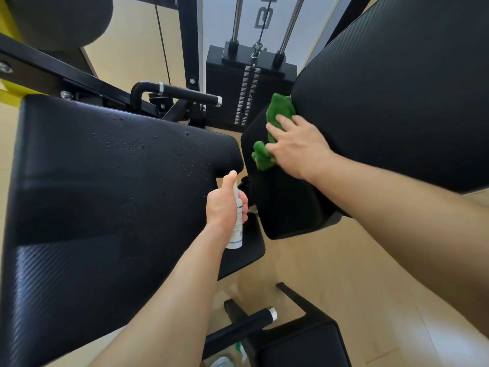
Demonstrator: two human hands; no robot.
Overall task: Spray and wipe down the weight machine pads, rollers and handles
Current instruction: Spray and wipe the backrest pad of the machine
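Cloth (280, 109) lies under flat right hand (299, 147) on pad (285, 207); left hand (225, 205) grips spray bottle (236, 234).

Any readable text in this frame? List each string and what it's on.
"BL": large grey letters on the white panel behind the weight stack, cut off by the top edge of the frame.
Bottle in the left hand: blue label print, too blurred to read.
Weight stack: marks on the strip down the plates, too small to read.
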